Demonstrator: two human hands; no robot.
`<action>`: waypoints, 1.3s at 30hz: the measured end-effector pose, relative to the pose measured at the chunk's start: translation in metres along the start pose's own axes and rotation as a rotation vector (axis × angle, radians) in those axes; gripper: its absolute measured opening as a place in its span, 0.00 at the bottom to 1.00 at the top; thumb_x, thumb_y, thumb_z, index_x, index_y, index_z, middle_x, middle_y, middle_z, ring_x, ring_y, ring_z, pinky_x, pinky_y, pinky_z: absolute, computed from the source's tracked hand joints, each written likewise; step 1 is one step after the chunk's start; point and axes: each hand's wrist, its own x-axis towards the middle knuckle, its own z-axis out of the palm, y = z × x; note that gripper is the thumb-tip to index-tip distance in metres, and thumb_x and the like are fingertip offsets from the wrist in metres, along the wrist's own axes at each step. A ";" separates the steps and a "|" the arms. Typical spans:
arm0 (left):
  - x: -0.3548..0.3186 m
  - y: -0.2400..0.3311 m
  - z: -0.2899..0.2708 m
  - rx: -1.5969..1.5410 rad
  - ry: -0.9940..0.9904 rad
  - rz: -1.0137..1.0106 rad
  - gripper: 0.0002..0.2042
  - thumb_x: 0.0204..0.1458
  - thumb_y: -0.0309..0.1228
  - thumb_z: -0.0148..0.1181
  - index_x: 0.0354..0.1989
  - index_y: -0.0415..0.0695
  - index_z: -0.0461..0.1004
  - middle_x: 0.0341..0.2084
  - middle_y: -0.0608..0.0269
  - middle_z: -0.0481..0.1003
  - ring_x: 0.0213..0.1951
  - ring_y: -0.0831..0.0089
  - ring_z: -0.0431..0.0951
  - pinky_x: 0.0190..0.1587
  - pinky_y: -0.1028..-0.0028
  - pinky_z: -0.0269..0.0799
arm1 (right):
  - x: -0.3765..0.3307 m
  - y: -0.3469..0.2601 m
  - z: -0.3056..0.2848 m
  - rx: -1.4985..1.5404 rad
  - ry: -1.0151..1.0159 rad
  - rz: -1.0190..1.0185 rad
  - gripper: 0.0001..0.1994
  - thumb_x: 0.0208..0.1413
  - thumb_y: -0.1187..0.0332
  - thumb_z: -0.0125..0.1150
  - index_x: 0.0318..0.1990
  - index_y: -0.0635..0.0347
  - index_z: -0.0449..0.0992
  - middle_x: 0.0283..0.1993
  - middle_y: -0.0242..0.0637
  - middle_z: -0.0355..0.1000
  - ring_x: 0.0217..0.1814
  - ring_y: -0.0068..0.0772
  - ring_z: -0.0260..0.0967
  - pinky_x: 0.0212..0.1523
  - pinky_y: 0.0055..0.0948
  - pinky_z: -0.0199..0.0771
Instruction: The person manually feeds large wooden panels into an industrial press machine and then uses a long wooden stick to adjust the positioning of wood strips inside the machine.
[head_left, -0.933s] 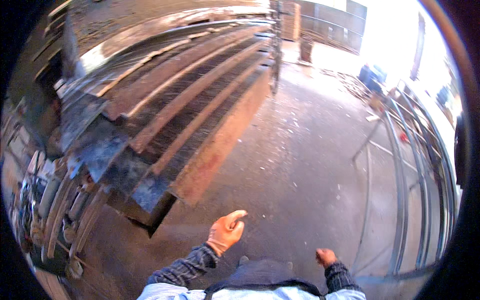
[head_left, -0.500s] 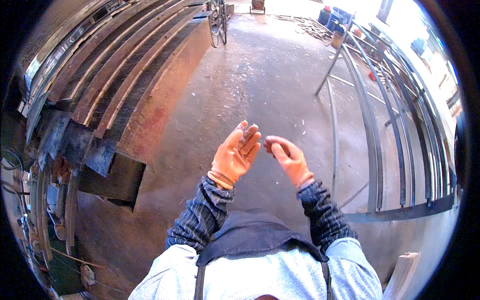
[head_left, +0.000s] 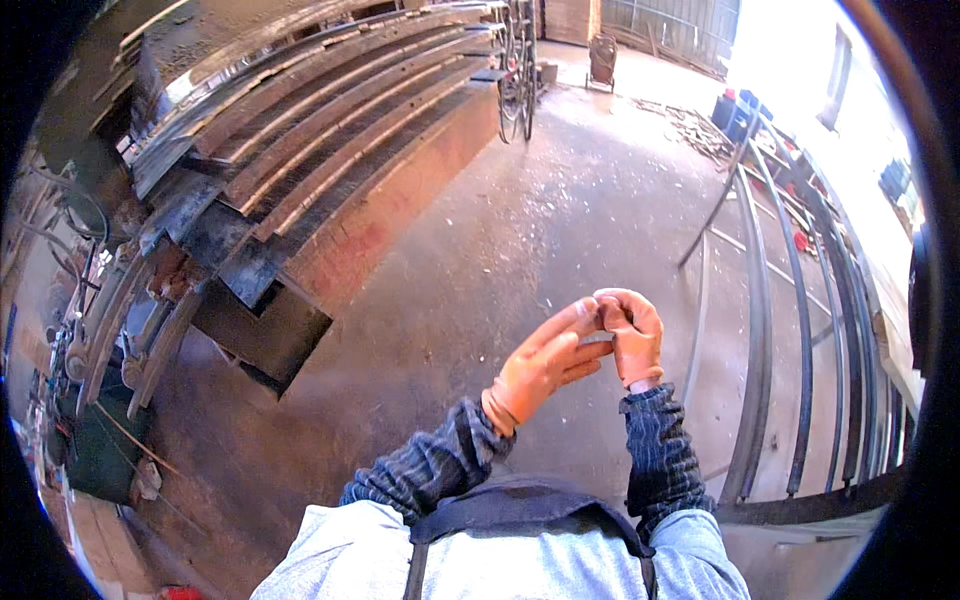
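Note:
Both my hands wear orange work gloves and meet in front of my body, above the floor. My left hand (head_left: 543, 368) reaches up to the right with its fingers stretched out. My right hand (head_left: 635, 335) is closed, its fingers curled over the fingertips of the left glove and pinching there. Where the gloves meet, the fingertips look darker. Anything smaller between them is hidden. Dark striped sleeves (head_left: 430, 465) cover my forearms down to the gloves.
To the left, long rusty steel beams (head_left: 350, 135) lie stacked beside hoses and machine parts (head_left: 105, 340). A metal bar frame (head_left: 757, 350) stands at my right. Farther off are a wheeled cart (head_left: 602, 62), scattered scrap (head_left: 690, 125) and blue containers (head_left: 735, 112) on the concrete floor (head_left: 470, 270).
My hands have come together, the left moving right and the right closing over its fingertips. My view has shifted, so the beams and frame sit lower and farther right.

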 end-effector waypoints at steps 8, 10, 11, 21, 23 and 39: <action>-0.032 0.025 0.004 0.251 0.221 0.231 0.21 0.62 0.31 0.50 0.63 0.46 0.63 0.61 0.58 0.66 0.55 0.64 0.73 0.56 0.68 0.68 | 0.000 -0.025 0.045 -0.275 -0.137 -0.299 0.07 0.59 0.71 0.60 0.42 0.63 0.78 0.36 0.32 0.78 0.37 0.22 0.73 0.41 0.25 0.75; -0.037 0.032 -0.008 0.285 0.315 0.232 0.20 0.61 0.30 0.52 0.61 0.46 0.64 0.58 0.60 0.69 0.51 0.69 0.75 0.51 0.71 0.70 | -0.002 -0.033 0.056 -0.267 -0.257 -0.357 0.07 0.59 0.70 0.60 0.42 0.63 0.79 0.36 0.33 0.79 0.37 0.21 0.74 0.41 0.25 0.75; -0.039 0.037 -0.014 0.289 0.318 0.208 0.20 0.60 0.31 0.52 0.61 0.47 0.64 0.58 0.60 0.69 0.49 0.71 0.75 0.49 0.72 0.71 | -0.001 -0.033 0.061 -0.263 -0.317 -0.387 0.07 0.59 0.70 0.60 0.42 0.63 0.79 0.36 0.33 0.79 0.37 0.21 0.74 0.41 0.25 0.75; -0.057 0.068 -0.019 0.201 0.051 0.227 0.35 0.56 0.24 0.51 0.72 0.54 0.47 0.68 0.58 0.55 0.64 0.62 0.62 0.58 0.61 0.67 | -0.012 -0.029 0.099 0.204 -0.437 0.064 0.16 0.65 0.63 0.53 0.54 0.64 0.74 0.50 0.37 0.75 0.51 0.25 0.70 0.51 0.26 0.71; -0.059 0.062 -0.019 0.200 -0.005 0.320 0.36 0.56 0.24 0.52 0.73 0.53 0.44 0.70 0.58 0.50 0.69 0.60 0.54 0.64 0.56 0.60 | -0.010 -0.009 0.104 0.176 -0.385 -0.027 0.16 0.65 0.64 0.52 0.54 0.64 0.73 0.52 0.36 0.74 0.53 0.24 0.70 0.55 0.26 0.69; -0.087 0.048 -0.052 0.102 0.042 0.194 0.31 0.63 0.41 0.49 0.71 0.46 0.48 0.66 0.56 0.58 0.67 0.60 0.57 0.67 0.56 0.53 | -0.030 0.017 0.110 0.163 -0.588 0.202 0.17 0.66 0.64 0.48 0.56 0.65 0.71 0.52 0.35 0.74 0.53 0.26 0.69 0.55 0.27 0.69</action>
